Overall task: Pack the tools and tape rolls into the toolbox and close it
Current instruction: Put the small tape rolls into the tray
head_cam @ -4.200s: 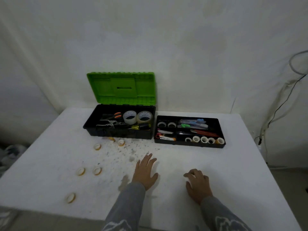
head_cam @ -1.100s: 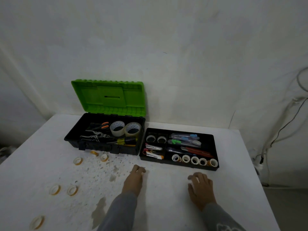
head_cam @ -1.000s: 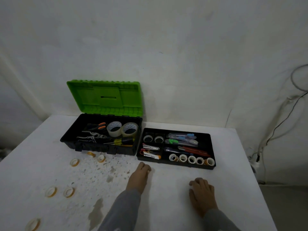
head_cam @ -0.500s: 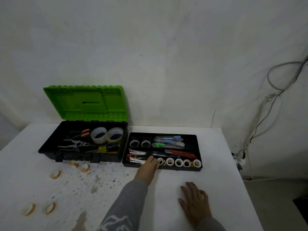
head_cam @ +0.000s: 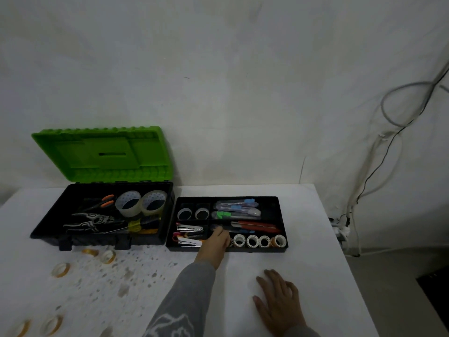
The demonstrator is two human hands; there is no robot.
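Observation:
The black toolbox point(head_cam: 46, 229) stands open at the back left, its green lid point(head_cam: 102, 154) upright. Inside lie two big clear tape rolls point(head_cam: 141, 206), pliers point(head_cam: 90, 221) and a yellow-handled screwdriver point(head_cam: 136, 226). To its right sits the black insert tray point(head_cam: 283, 215) with a red cutter point(head_cam: 252, 226), staplers point(head_cam: 189, 229) and a row of small tape rolls point(head_cam: 252, 240). My left hand point(head_cam: 213, 244) reaches over the tray's front wall, fingers stretched into the tray. My right hand point(head_cam: 279, 302) lies flat on the table. Several small tape rolls point(head_cam: 60, 269) lie loose on the table at the left.
The white table point(head_cam: 303, 263) has a speckled, stained patch in front of the toolbox. Its right edge runs close by my right hand. Cables point(head_cam: 379, 166) hang down the wall at the right, ending near a socket by the floor.
My left hand has moved forward from the table to the tray's front wall and now into the tray. My right hand stays flat on the table. The view has shifted right.

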